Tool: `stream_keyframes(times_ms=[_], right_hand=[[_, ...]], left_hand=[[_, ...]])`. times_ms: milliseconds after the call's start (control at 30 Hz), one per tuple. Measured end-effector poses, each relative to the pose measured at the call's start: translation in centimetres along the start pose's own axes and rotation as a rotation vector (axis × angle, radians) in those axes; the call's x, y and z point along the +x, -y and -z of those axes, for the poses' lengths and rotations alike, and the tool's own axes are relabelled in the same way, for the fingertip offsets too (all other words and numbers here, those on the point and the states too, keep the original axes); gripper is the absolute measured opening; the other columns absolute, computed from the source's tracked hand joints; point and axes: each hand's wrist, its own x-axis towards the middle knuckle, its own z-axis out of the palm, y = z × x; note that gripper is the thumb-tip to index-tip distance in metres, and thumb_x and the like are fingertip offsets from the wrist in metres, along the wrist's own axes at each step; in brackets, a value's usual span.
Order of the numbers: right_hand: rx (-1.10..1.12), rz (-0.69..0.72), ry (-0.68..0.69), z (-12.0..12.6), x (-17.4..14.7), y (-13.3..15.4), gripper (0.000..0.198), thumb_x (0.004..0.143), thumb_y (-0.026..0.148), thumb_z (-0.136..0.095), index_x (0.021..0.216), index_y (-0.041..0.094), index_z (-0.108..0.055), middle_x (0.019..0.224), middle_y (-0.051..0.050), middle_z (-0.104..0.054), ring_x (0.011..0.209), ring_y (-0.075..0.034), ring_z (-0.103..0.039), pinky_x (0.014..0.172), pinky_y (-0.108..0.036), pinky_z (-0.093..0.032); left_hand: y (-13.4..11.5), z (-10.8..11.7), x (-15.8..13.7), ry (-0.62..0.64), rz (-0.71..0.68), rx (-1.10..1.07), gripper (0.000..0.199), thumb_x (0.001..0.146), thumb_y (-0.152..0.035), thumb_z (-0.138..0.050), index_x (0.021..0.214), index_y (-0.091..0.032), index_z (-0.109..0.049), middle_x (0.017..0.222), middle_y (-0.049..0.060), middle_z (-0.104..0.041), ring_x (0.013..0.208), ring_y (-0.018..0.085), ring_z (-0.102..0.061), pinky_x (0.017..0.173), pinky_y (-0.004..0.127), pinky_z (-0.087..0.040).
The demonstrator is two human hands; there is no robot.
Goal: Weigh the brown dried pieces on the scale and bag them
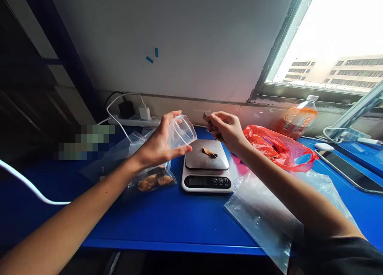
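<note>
My left hand (160, 143) is wrapped round a clear plastic cup (183, 132), tilted with its mouth toward the right. Across from it, my right hand (226, 129) pinches dark, dried brown pieces (207, 117) whose kind I cannot make out. Between and below the hands stands a white kitchen scale (187, 187) with a steel plate. One curled, dried brown slice (208, 152) lies on that plate, and the scale's display looks dark. Beneath my left wrist, a clear bag (171, 177) holds several brown chunks.
A red plastic bag (278, 147) and an orange drink bottle (299, 117) are at the back right. Clear plastic bags (260, 215) overhang the blue table's (155, 223) front edge. A phone (350, 167) lies far right. White cables and a power strip (134, 120) run along the wall.
</note>
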Motion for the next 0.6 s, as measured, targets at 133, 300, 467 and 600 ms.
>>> stream_keyframes(times_ms=[133,300,467,600], right_hand=[[0.166,0.107,-0.033,-2.1,0.2,3.0,0.035,0.077,0.053,-0.070,0.085,0.021,-0.057,0.068,0.002,-0.059,0.054,-0.007,-0.050,0.046,-0.021,-0.037],[0.210,0.174,-0.037,-5.3,-0.4,3.4,0.038,0.074,0.056,-0.070,0.088,0.022,-0.058,0.071,0.002,-0.058,0.061,-0.008,-0.053,0.051,-0.021,-0.041],[0.164,0.203,0.008,-6.3,-1.1,2.2,0.033,0.078,0.051,-0.070,0.086,0.020,-0.061,0.073,0.002,-0.060,0.065,-0.009,-0.055,0.060,-0.023,-0.046],[0.117,0.216,-0.001,-5.9,-1.1,1.9,0.031,0.079,0.050,-0.069,0.081,0.020,-0.061,0.076,0.001,-0.059,0.066,-0.009,-0.053,0.062,-0.023,-0.045]], left_hand=[[-0.2,-1.0,-0.5,0.007,-0.026,-0.046,0.099,0.067,-0.052,-0.082,0.141,-0.027,-0.022,0.144,0.020,-0.040,0.135,0.040,-0.044,0.108,0.063,-0.040],[-0.8,-2.0,-1.0,-0.048,-0.050,-0.113,0.100,0.066,-0.051,-0.084,0.141,-0.032,-0.021,0.141,0.017,-0.046,0.133,0.040,-0.048,0.106,0.062,-0.045],[-1.0,-2.7,-0.9,-0.113,-0.049,-0.113,0.097,0.068,-0.048,-0.083,0.140,-0.033,-0.020,0.134,0.014,-0.051,0.128,0.038,-0.053,0.107,0.064,-0.043],[-1.2,-2.6,-0.9,-0.116,0.017,-0.162,0.094,0.071,-0.048,-0.081,0.138,-0.034,-0.017,0.135,0.014,-0.049,0.129,0.037,-0.051,0.102,0.065,-0.046]])
